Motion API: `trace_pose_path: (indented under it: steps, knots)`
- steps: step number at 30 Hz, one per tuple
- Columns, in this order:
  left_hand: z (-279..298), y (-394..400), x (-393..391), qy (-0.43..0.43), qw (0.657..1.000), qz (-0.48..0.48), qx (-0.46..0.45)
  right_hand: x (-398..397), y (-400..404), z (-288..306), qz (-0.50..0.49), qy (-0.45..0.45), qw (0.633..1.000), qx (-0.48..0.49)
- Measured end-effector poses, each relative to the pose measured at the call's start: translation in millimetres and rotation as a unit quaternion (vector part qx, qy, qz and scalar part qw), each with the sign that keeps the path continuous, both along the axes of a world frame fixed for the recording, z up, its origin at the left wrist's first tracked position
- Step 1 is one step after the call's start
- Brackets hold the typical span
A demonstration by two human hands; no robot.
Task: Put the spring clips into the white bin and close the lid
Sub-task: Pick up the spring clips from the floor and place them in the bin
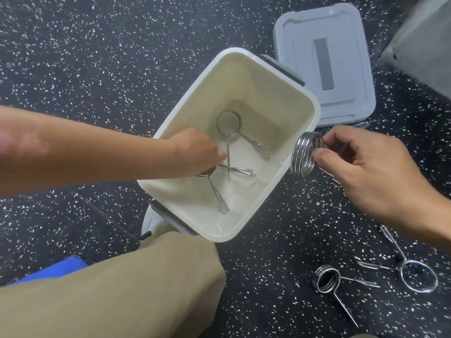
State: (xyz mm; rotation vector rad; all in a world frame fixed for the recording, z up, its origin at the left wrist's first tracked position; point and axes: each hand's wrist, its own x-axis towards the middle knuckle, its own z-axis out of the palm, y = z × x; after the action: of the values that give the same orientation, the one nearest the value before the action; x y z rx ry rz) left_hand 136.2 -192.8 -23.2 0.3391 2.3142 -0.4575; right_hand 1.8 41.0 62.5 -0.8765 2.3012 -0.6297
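The white bin (288,98) stands open on the speckled floor. Inside lie two spring clips: one with a round coil (228,123) and a second (219,193) whose coil sits under my left hand (197,150). That hand reaches down into the bin with its fingers closed on the second clip's coil. Just outside the bin's right rim, my right hand (366,167) holds a third spring clip (306,154) by its coil. The grey lid (324,62) lies flat on the floor beyond the bin.
Two more spring clips (327,280) (417,276) lie on the floor at the lower right. My knee in tan trousers (127,289) is right at the bin's near corner. A grey slab (424,40) fills the upper right corner.
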Motion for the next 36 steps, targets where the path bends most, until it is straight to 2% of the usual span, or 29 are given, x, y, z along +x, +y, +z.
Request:
trace_pose_path:
  steps: [8, 14, 18, 23, 28, 36]
  knots:
    - [-2.7, -1.2, -4.3, 0.0, 0.999, -0.041, 0.017, -13.0, -54.8, 27.3, 0.041, 0.031, 0.999, -0.015]
    - [-1.6, -10.6, -1.3, -0.005, 0.997, -0.076, 0.032, -11.7, -102.6, 9.6, 0.035, 0.028, 0.999, 0.024]
    - [-1.5, -14.7, -0.9, -0.002, 0.995, -0.087, 0.051, -1.2, -131.1, -6.6, 0.007, 0.013, 0.997, 0.07]
    - [-3.1, -16.4, 2.9, 0.014, 0.993, -0.097, 0.059, 10.8, -159.3, -44.9, -0.062, -0.083, 0.985, 0.141]
    - [0.6, -20.4, 10.4, 0.043, 0.993, -0.092, 0.067, 16.2, -171.8, -89.9, -0.142, -0.094, 0.963, 0.21]
    - [2.0, -24.3, 19.2, 0.08, 0.991, -0.068, 0.08, 31.0, -175.0, -104.5, -0.231, -0.106, 0.941, 0.221]
